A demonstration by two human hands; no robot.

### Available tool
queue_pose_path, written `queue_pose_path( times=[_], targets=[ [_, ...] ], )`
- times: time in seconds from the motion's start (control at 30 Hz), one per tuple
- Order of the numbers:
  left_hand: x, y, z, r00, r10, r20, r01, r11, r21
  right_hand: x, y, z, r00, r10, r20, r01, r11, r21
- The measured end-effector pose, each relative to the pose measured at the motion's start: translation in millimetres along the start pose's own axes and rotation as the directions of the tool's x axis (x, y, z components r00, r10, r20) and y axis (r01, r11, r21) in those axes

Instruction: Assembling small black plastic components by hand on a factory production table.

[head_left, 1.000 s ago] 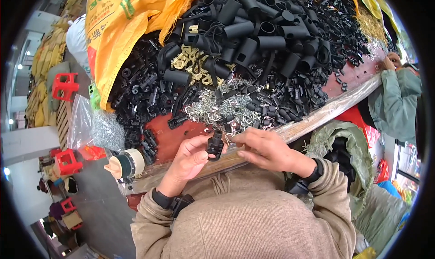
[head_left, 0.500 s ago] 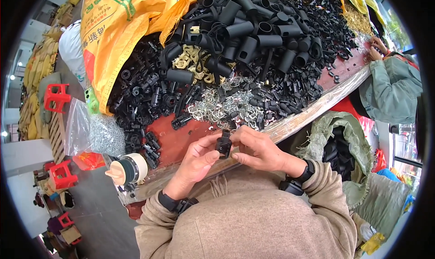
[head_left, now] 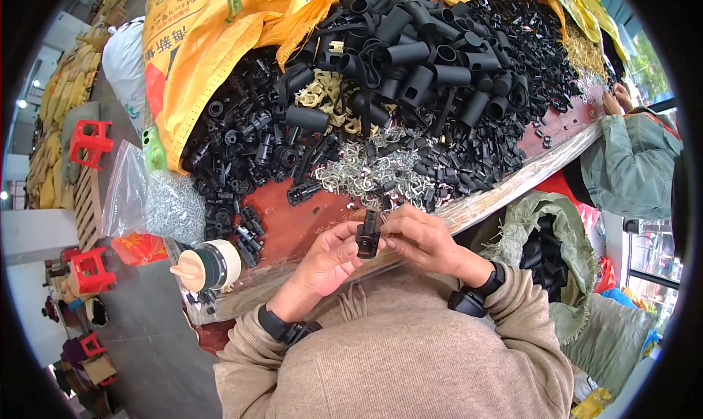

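Between the thumb and fingers of my left hand point(head_left: 326, 264) is a small black plastic part point(head_left: 368, 236), held upright over the table's near edge. My right hand point(head_left: 428, 242) is closed, its fingertips against the right side of that part; what they pinch, if anything, is hidden. Just beyond my hands lies a heap of silvery bent metal clips point(head_left: 359, 173). Small black plastic blocks point(head_left: 465, 171) spread to its right. Further left is a pile of black plastic fittings point(head_left: 234, 144).
Black tubes point(head_left: 410, 53) and cream plastic pieces point(head_left: 315, 97) heap behind the clips on the red table point(head_left: 282, 217). A cream-lidded container point(head_left: 209, 267) and a bag of screws point(head_left: 174, 208) stand left. A green woven sack point(head_left: 505, 247) sits right; another person's sleeve point(head_left: 633, 159) is beyond.
The black part has turned slightly in my left hand. My right fingers have drawn together beside it. The whole view has shifted a little.
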State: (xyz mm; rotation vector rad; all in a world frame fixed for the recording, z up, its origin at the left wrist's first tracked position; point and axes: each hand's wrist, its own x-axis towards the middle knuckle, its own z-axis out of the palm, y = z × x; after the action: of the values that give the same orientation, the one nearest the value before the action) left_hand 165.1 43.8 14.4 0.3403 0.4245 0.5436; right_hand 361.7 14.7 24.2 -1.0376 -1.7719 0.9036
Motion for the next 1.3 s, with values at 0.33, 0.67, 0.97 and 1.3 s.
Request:
queue_pose_path(
  times=[0.33,0.67,0.97,1.3],
  targets=[
    [-2,-1,-11,0.998,-0.036,0.05,0.034,0.998,0.051,1,-3,13,0.996,0.081,-0.039,-0.083,0.995,-0.057],
    [0,1,-21,0.997,-0.06,-0.057,0.062,0.998,0.021,-5,17,15,0.868,0.495,0.039,-0.457,0.767,0.45],
    [0,-1,-29,0.982,-0.125,-0.145,0.14,0.986,0.096,-1,9,24,0.878,0.475,0.059,-0.43,0.729,0.532],
    [3,3,-29,0.97,-0.157,-0.186,0.177,0.98,0.093,0,11,28,0.934,0.355,-0.029,-0.333,0.899,0.283]
  ],
)
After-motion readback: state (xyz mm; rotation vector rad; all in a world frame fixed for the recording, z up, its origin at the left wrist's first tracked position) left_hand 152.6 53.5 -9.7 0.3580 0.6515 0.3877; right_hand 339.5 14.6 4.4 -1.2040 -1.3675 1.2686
